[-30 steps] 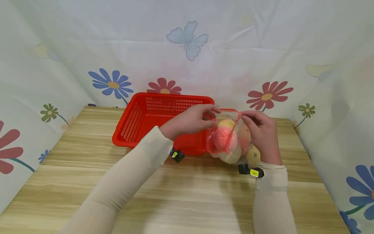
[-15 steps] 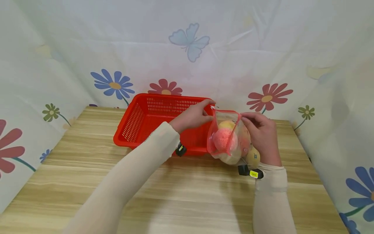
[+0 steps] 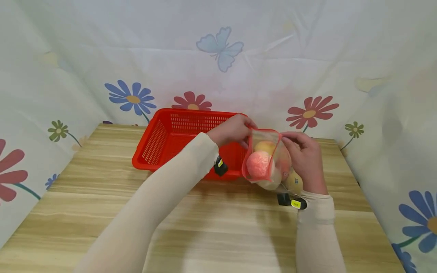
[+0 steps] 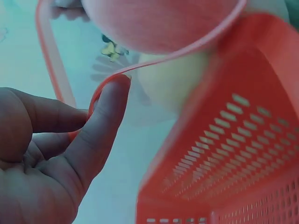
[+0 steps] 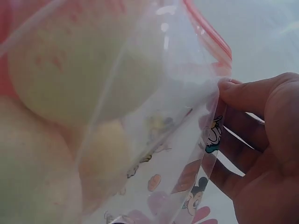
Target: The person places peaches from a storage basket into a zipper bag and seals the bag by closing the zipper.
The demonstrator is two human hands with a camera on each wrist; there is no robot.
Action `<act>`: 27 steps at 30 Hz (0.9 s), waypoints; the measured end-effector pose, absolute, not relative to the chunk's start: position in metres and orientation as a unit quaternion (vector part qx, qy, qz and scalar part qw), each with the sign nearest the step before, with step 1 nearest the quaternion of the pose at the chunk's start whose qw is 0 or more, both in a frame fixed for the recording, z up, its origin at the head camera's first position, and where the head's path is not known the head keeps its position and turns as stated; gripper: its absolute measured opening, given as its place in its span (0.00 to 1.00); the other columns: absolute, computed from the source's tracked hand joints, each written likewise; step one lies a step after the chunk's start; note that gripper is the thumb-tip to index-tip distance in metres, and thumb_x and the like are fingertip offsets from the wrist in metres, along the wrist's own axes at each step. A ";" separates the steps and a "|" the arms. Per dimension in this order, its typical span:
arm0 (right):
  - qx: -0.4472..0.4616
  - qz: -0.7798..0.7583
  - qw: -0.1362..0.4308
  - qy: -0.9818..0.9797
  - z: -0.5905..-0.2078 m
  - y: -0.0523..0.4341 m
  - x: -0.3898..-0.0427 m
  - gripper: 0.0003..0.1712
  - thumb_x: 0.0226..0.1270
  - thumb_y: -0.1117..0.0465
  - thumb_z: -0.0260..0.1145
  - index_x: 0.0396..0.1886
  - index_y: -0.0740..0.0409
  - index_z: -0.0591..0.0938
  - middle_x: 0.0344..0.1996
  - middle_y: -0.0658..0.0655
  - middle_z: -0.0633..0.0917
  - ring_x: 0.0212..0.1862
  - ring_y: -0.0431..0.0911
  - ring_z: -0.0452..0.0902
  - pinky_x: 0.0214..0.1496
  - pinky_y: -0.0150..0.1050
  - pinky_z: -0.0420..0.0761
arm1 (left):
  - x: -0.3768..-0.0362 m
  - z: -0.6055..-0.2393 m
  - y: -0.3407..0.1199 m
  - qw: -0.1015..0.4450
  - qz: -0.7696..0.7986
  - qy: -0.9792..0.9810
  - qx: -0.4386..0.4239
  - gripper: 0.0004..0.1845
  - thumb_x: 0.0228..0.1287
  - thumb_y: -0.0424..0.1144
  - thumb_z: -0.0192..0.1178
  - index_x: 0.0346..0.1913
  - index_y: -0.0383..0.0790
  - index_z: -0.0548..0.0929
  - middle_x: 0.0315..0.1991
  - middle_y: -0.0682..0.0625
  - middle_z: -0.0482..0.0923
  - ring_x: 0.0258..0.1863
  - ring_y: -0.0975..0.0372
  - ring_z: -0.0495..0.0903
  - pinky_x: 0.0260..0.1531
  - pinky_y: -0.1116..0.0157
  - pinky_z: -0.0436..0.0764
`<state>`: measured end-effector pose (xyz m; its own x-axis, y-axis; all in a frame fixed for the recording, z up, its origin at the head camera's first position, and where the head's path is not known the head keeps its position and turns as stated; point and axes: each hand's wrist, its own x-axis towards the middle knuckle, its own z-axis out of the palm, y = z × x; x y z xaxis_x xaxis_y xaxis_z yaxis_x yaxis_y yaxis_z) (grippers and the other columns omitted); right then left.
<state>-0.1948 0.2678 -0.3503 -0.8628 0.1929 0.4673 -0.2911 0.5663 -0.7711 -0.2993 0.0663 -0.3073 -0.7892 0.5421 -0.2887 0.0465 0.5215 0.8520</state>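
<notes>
Right hand [image 3: 305, 159] pinches the right edge of a clear zip bag [image 3: 269, 161] just right of the red basket [image 3: 177, 140]; its wrist view alone shows cartoon prints on the plastic. Left hand [image 3: 232, 131] pinches the bag's red rim beside the basket wall. Pink and yellowish fruit [image 3: 258, 163] fills the bag.

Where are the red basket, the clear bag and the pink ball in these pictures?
basket [image 3: 160, 142], head view, on its left slotted wall.
bag [image 5: 187, 140], right wrist view, on the clear printed film beside the pinching fingers.
pink ball [image 3: 258, 164], head view, on its fuzzy front, inside the bag.
</notes>
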 end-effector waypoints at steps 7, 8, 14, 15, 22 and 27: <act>0.028 0.442 0.281 -0.851 -0.347 0.275 -0.190 0.12 0.68 0.57 0.63 0.46 0.56 0.87 0.45 0.55 0.86 0.49 0.43 0.78 0.43 0.21 0.76 | -0.297 -0.301 0.074 0.297 0.500 0.800 0.146 0.19 0.68 0.34 0.57 0.60 0.36 0.76 0.49 0.42 0.79 0.33 0.53 0.85 0.41 0.59 0.86; 0.029 0.440 0.282 -0.852 -0.347 0.276 -0.188 0.13 0.68 0.56 0.64 0.46 0.56 0.86 0.45 0.55 0.85 0.49 0.44 0.78 0.43 0.21 0.75 | -0.297 -0.301 0.074 0.296 0.504 0.798 0.144 0.18 0.68 0.34 0.56 0.60 0.36 0.76 0.48 0.42 0.79 0.33 0.53 0.85 0.40 0.59 0.86; 0.083 0.394 0.307 -0.862 -0.344 0.280 -0.167 0.10 0.62 0.59 0.70 0.40 0.59 0.85 0.34 0.53 0.83 0.36 0.40 0.75 0.37 0.22 0.74 | -0.298 -0.301 0.079 0.292 0.517 0.793 0.137 0.18 0.67 0.34 0.57 0.58 0.35 0.77 0.47 0.43 0.79 0.34 0.53 0.86 0.37 0.62 0.86; 0.107 0.376 0.301 -0.870 -0.343 0.279 -0.161 0.09 0.59 0.59 0.72 0.36 0.58 0.84 0.29 0.51 0.82 0.32 0.39 0.73 0.33 0.24 0.74 | -0.298 -0.302 0.079 0.292 0.517 0.793 0.137 0.18 0.67 0.34 0.57 0.58 0.35 0.77 0.47 0.43 0.80 0.33 0.53 0.86 0.37 0.62 0.86; 0.237 0.153 0.186 -0.941 -0.345 0.256 -0.127 0.19 0.47 0.45 0.77 0.23 0.47 0.76 0.20 0.43 0.74 0.23 0.35 0.66 0.24 0.29 0.68 | -0.299 -0.302 0.079 0.289 0.519 0.792 0.143 0.17 0.67 0.33 0.56 0.57 0.35 0.77 0.52 0.38 0.79 0.32 0.53 0.86 0.36 0.62 0.87; 0.247 0.071 0.187 -0.948 -0.349 0.245 -0.119 0.15 0.54 0.51 0.75 0.24 0.48 0.75 0.20 0.46 0.72 0.21 0.38 0.66 0.21 0.32 0.66 | -0.299 -0.299 0.078 0.290 0.507 0.800 0.136 0.16 0.66 0.35 0.58 0.56 0.36 0.77 0.46 0.40 0.81 0.32 0.53 0.86 0.39 0.62 0.86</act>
